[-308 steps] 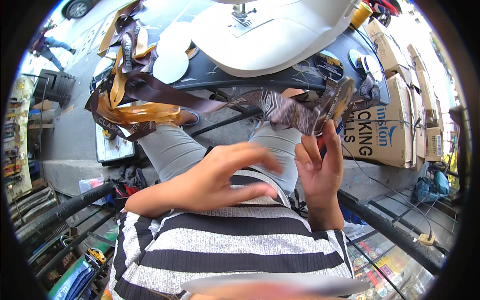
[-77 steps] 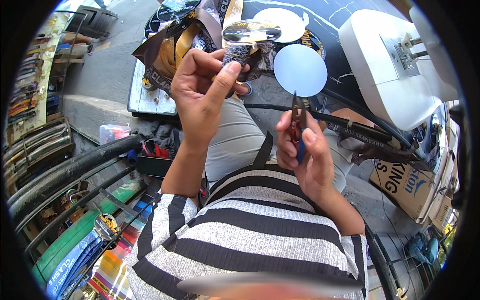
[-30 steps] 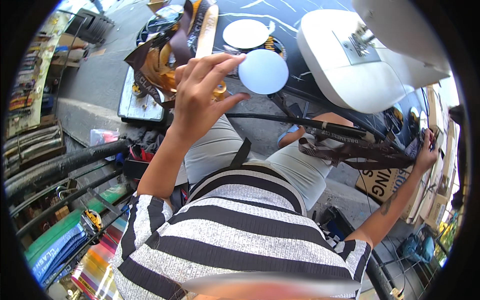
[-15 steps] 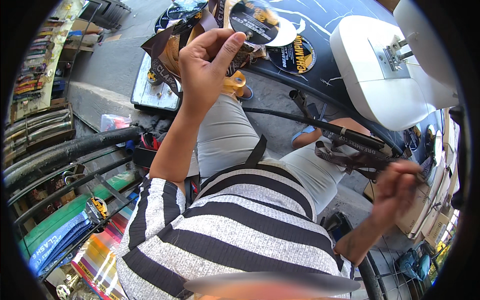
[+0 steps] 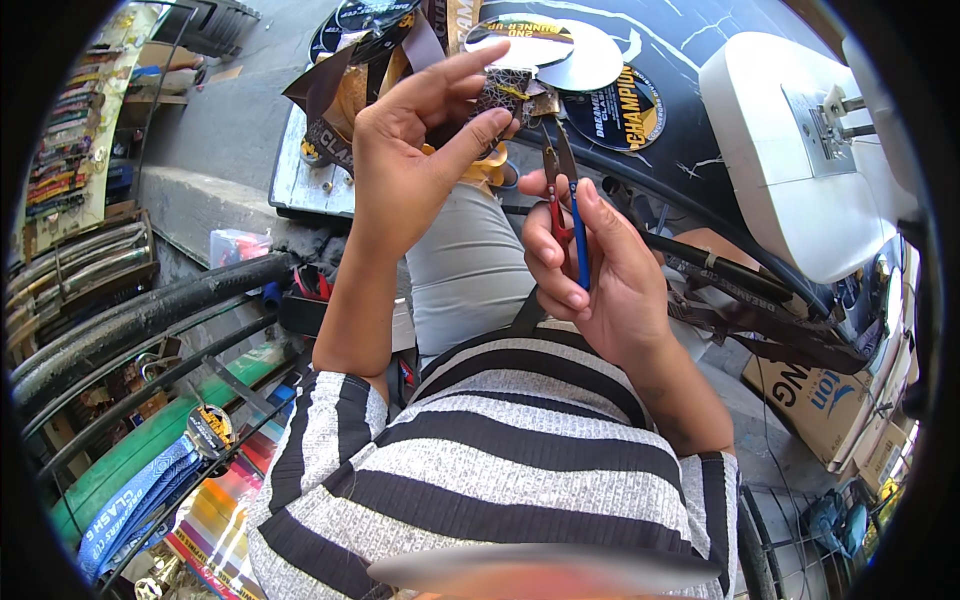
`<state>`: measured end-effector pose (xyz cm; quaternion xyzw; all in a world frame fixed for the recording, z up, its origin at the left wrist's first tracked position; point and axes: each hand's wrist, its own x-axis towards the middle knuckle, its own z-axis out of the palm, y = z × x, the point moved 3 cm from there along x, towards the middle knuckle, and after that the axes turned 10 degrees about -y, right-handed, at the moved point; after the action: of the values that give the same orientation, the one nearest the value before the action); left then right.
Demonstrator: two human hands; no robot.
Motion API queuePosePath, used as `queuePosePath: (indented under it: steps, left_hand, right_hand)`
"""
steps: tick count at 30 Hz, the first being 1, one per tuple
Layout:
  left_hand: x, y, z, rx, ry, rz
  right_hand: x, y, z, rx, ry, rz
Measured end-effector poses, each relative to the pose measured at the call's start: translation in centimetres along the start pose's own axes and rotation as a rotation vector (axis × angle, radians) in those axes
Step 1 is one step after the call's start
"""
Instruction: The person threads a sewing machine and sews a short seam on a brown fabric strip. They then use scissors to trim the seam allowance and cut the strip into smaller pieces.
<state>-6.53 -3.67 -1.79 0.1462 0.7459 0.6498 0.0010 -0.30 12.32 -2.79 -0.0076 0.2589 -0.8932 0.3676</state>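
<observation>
My right hand (image 5: 610, 260) grips small thread snips (image 5: 566, 205) with one red and one blue handle. Their blades point up at the table edge, beside a dark patterned ribbon end (image 5: 505, 92) with a bit of yellow on it. Just left of that ribbon end, my left hand (image 5: 425, 140) is raised with index finger and thumb spread apart; whether it touches the ribbon I cannot tell. A round black-and-gold medal disc (image 5: 520, 40) lies beyond the fingertips, partly over a plain white disc (image 5: 582, 60). Another black-and-gold disc (image 5: 630, 110) rests to the right.
A white sewing machine (image 5: 790, 150) stands on the black marbled table (image 5: 690, 45) at right. Brown ribbons (image 5: 345, 90) pile up at the back left. Metal rails (image 5: 150, 310) run along my left. Cardboard boxes (image 5: 815, 400) stand at right, with blue ribbons (image 5: 140, 505) lower left.
My left hand has let go of the medal disc, which now lies on the table. My right hand has come from the far right to the middle, now with the thread snips visible in it.
</observation>
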Motion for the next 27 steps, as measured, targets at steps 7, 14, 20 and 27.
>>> queuePosePath:
  steps: [7, 14, 20, 27]
  left_hand:
    - [-0.3, 0.1, -0.1, 0.04, -0.023, 0.026]
    - [-0.6, 0.1, -0.2, 0.1, -0.017, 0.003]
    - [-0.7, 0.1, 0.1, 0.13, 0.01, 0.029]
    - [-0.9, 0.2, 0.0, 0.163, 0.037, 0.043]
  right_hand:
    - [1.8, 0.1, 0.1, 0.233, -0.052, 0.042]
    - [2.6, 0.0, -0.2, 0.235, -0.033, 0.054]
    - [2.8, -0.3, -0.4, 0.303, -0.083, 0.039]
    - [3.0, -0.5, -0.1, 0.359, -0.097, 0.077]
